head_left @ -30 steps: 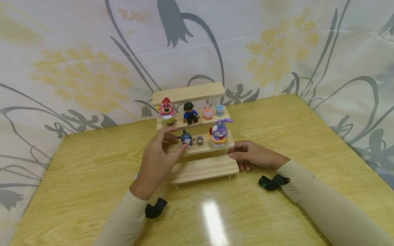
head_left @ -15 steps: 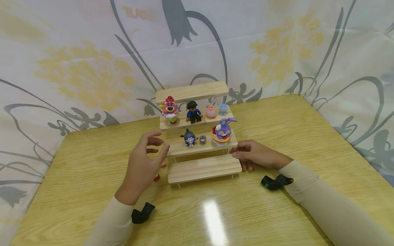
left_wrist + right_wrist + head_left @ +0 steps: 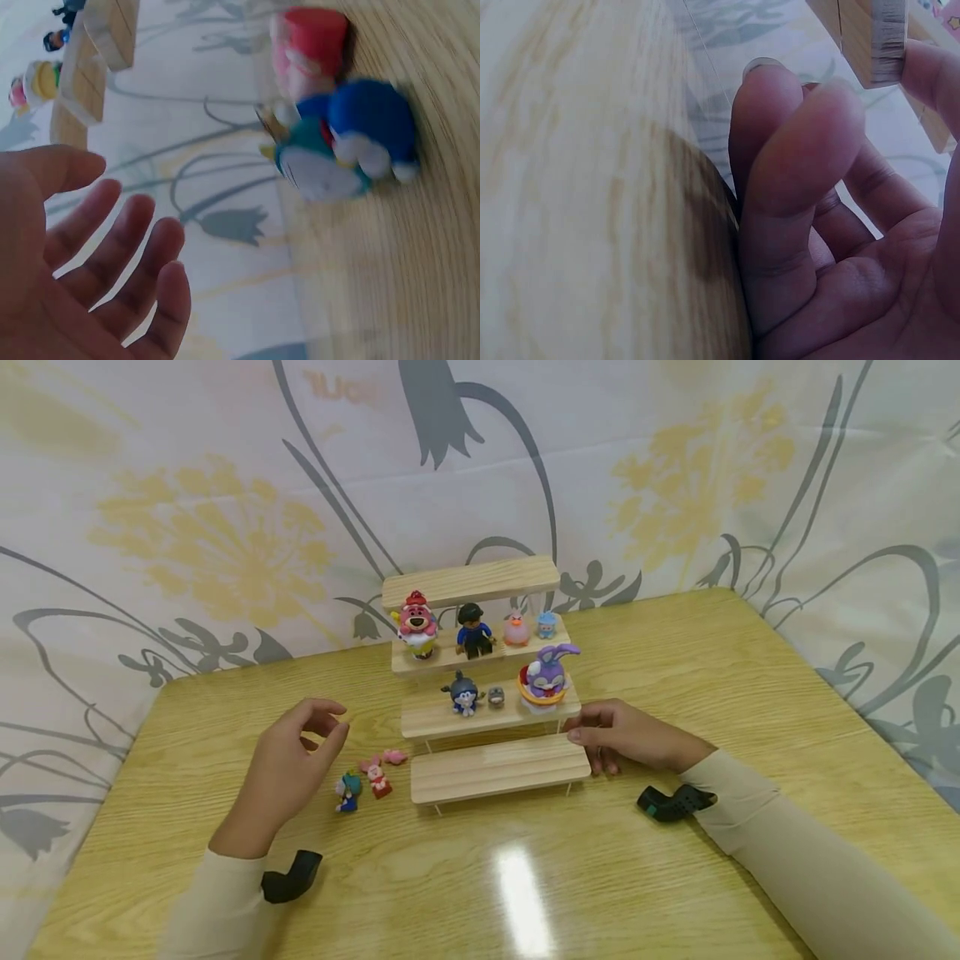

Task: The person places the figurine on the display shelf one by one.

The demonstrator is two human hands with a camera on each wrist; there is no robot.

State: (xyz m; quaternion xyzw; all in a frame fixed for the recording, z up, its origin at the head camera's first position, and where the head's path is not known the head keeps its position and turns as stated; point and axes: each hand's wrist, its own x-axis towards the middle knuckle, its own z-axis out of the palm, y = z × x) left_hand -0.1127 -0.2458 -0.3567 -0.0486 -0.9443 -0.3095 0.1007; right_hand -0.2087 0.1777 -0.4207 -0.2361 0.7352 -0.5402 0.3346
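My left hand (image 3: 288,768) hovers over the table's left part, fingers loosely bent and nothing in them. Just right of it lie a blue figurine with a teal hood (image 3: 348,792), a pink-and-red figurine (image 3: 377,777) and a small pink piece (image 3: 394,757). My right hand (image 3: 630,735) rests on the table against the right end of a wooden tiered stand (image 3: 498,768); one fingertip touches a shelf end in the right wrist view. On the stand's third shelf from the top are a dark-haired figurine (image 3: 463,693), a tiny grey one (image 3: 496,697) and a purple rabbit (image 3: 545,681).
The second shelf carries a pink bear (image 3: 417,622), a toy figure in blue (image 3: 473,631), a pink bird (image 3: 516,629) and a small light-blue figurine (image 3: 547,625). A flowered cloth (image 3: 480,468) hangs behind the wooden table (image 3: 660,893).
My left hand has drawn away from the dark-haired figurine, moving left and toward me, uncovering the figurines on the table. The right hand stays by the stand.
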